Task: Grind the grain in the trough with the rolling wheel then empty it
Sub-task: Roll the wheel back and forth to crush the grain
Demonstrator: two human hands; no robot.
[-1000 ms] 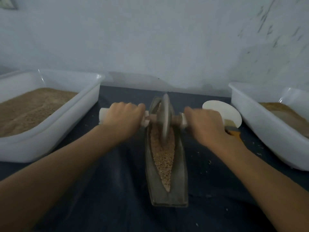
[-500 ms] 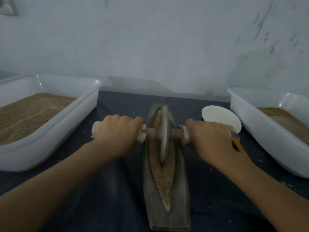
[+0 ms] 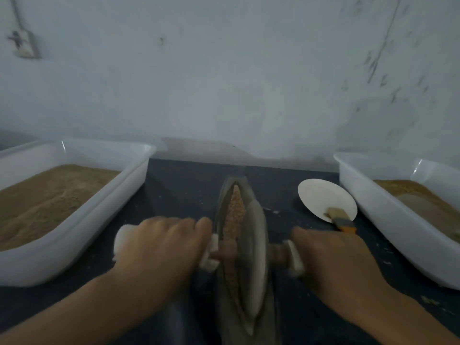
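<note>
A narrow boat-shaped grey trough (image 3: 224, 195) lies lengthwise on the dark table, with tan grain (image 3: 235, 210) along its groove. The grey rolling wheel (image 3: 255, 257) stands upright in the groove at the near half. A wooden axle runs through it, with white-wrapped handles on both sides. My left hand (image 3: 161, 247) grips the left handle and my right hand (image 3: 331, 260) grips the right one. The trough's near end is hidden behind the wheel and my arms.
A white tub (image 3: 104, 215) of fine brown meal stands at the left. At the right stands a second white tub (image 3: 388, 220) with brown powder. A white paper plate (image 3: 321, 195) and an orange-handled brush (image 3: 341, 220) lie beside the right tub. A wall closes the back.
The wheel has rolled from the trough's far end toward me, both hands coming back with its handles. More grain now shows beyond the wheel.
</note>
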